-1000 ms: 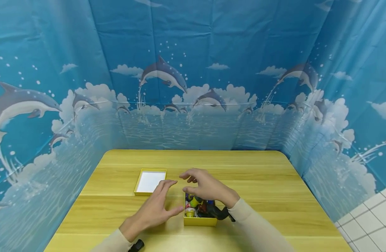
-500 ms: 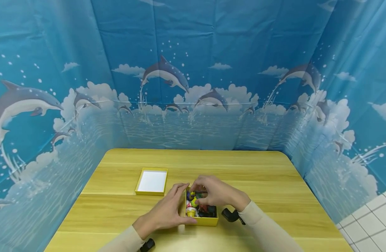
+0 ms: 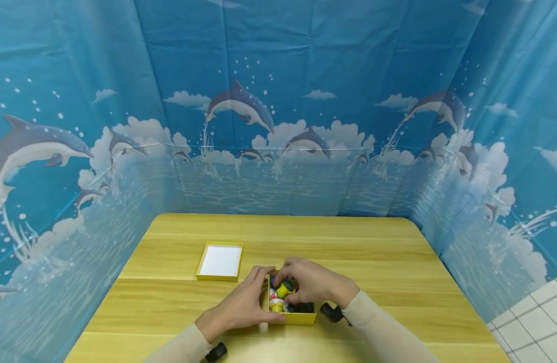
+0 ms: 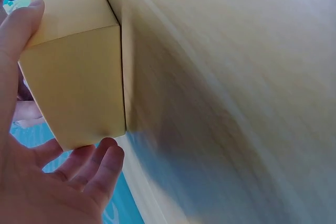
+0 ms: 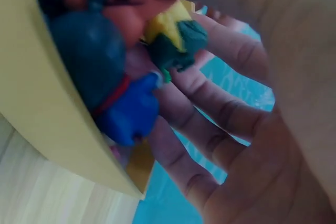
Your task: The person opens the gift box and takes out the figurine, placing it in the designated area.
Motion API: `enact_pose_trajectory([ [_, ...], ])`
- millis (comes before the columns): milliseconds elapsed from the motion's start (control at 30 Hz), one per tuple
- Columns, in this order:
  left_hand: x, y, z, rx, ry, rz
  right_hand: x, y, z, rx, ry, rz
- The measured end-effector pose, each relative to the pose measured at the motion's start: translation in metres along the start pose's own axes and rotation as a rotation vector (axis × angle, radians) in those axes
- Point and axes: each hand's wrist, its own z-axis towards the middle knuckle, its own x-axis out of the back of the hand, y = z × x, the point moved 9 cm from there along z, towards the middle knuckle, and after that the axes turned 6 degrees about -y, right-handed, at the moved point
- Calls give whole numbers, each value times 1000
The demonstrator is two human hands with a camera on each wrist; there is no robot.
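Observation:
A yellow box (image 3: 301,318) packed with small toy figures stands near the front of the table. My left hand (image 3: 242,305) grips its left side, thumb on the front wall and fingers round the far corner. Inside the box my right hand (image 3: 312,280) pinches a yellow-and-green toy figure (image 3: 285,288) between thumb and fingers. The right wrist view shows that figure's green-and-yellow part (image 5: 181,35) against the fingers, beside a blue figure with a dark rounded head (image 5: 131,111). A white-and-yellow figure (image 3: 276,304) lies in the near left corner. The right hand hides part of the contents.
A shallow yellow lid (image 3: 219,260) with a white inside lies to the left, behind the left hand. The wooden table (image 3: 374,262) reaches back to a blue dolphin curtain (image 3: 269,186), which also hangs at both sides.
Both hands have come down to the box; the left now holds its side. The right has reached in among the figures, and the yellow-and-green one has shifted and tilted in its fingers.

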Motion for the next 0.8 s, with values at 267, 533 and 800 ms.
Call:
enact_pose_trajectory([
  [267,-2,-1,2,6,-2,-8,-4,-2,4,-21,13,-73],
  [533,1,-1,4,10,-11,-19,2,1,2,-18,16,-30],
  [800,-2,-2,5,13,-5,-21,8,3,-4,5,37,6],
])
